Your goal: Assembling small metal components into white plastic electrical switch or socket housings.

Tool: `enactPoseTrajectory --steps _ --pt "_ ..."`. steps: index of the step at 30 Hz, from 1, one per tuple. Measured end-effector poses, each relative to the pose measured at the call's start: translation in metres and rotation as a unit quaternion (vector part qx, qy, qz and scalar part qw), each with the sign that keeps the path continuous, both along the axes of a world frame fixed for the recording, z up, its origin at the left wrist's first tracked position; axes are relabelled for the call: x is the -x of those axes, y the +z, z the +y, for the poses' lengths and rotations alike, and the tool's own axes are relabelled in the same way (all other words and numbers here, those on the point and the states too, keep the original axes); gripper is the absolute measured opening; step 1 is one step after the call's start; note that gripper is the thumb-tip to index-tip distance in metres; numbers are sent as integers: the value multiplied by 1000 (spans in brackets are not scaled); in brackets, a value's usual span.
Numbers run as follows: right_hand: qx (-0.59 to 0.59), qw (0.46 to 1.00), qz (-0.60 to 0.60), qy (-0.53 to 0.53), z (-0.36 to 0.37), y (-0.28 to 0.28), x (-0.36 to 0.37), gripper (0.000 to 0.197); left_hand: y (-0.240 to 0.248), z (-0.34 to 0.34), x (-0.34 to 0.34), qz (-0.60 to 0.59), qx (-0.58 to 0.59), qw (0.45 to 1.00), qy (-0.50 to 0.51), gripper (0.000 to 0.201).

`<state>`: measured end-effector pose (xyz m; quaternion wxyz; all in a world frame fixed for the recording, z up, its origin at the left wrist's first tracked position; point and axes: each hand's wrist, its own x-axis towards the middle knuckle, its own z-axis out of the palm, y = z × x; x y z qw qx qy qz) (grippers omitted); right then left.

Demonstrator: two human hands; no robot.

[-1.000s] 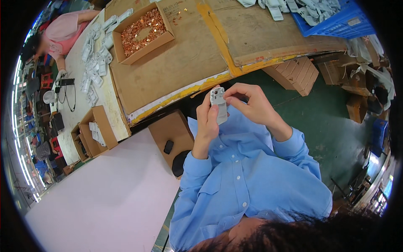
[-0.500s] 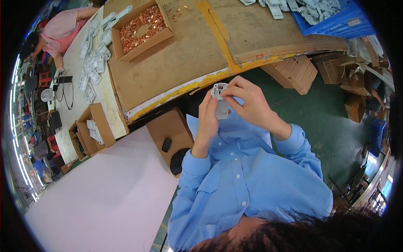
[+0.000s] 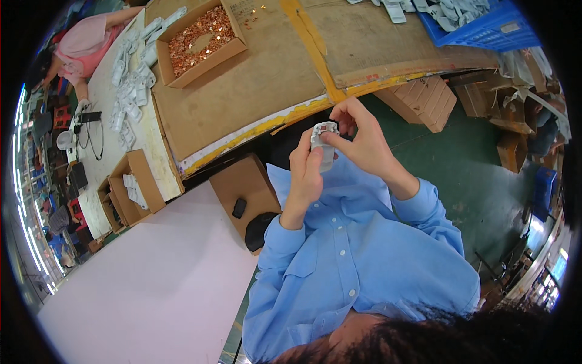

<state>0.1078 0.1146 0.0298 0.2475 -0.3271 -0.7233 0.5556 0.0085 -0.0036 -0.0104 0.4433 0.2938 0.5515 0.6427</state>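
In front of my chest I hold a small white plastic casing (image 3: 328, 159), its long end pointing down towards my shirt. My left hand (image 3: 305, 171) is closed round its left side, the thumb lying along the front. At the casing's upper end sits a small opening with a reddish or copper-coloured bit in it. My right hand (image 3: 368, 141) is closed at that upper right end, with the thumb pressed near the opening and the index finger bent above it. Whether a small piece lies between the right fingers is hidden.
A cardboard box of small copper-coloured parts (image 3: 237, 47) stands on the cardboard-covered table (image 3: 260, 85). White casings (image 3: 134, 91) lie heaped to its left; more fill a blue crate (image 3: 485, 35) at far right. A smaller carton (image 3: 147, 185) and a white board (image 3: 151, 273) are left. Someone in pink works far left.
My right index finger has lifted off the casing's top and bent upward, while the thumb has come onto its front. The casing has shifted slightly right and tilted, with my left hand moving along.
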Motion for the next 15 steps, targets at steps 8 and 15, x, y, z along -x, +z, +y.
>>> enactPoseTrajectory --steps 8,15 --pt "-240 969 -50 38 -1 -3 -3 22 11 1 -2 19 43 998 37 29" --pt "-211 974 -47 62 0 -3 -6 17 12 1 -5 -10 66 997 35 27"
